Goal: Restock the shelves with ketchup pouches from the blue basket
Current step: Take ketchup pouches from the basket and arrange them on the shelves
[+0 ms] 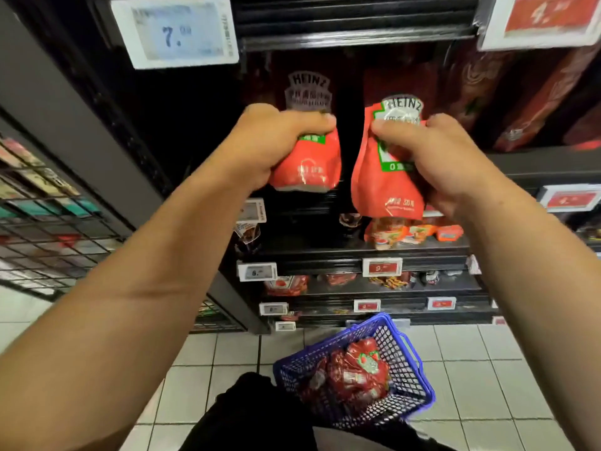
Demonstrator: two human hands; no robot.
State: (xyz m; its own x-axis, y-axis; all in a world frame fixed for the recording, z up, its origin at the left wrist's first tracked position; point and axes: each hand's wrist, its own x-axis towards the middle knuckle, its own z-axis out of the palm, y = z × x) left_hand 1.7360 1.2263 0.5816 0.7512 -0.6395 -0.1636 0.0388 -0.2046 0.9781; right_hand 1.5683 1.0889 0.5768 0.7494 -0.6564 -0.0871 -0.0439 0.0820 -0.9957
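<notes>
Each of my hands holds a red Heinz ketchup pouch up at the dark upper shelf (pixel 357 42). My left hand (pixel 273 138) grips the left pouch (pixel 309 167) around its middle, with the pouch's top reaching into the shadowed shelf opening. My right hand (pixel 432 154) pinches the right pouch (pixel 383 183) near its label, a little in front of the shelf. The blue basket (pixel 413 379) stands on the floor below, with several red pouches (pixel 354 375) inside.
Lower shelves (pixel 374 255) carry other red sauce packs behind price tags. A large price tag (pixel 177 30) hangs at the upper left and a red one (pixel 543 17) at the upper right. A wire rack (pixel 48 229) stands to the left. The floor (pixel 471 369) is white tile.
</notes>
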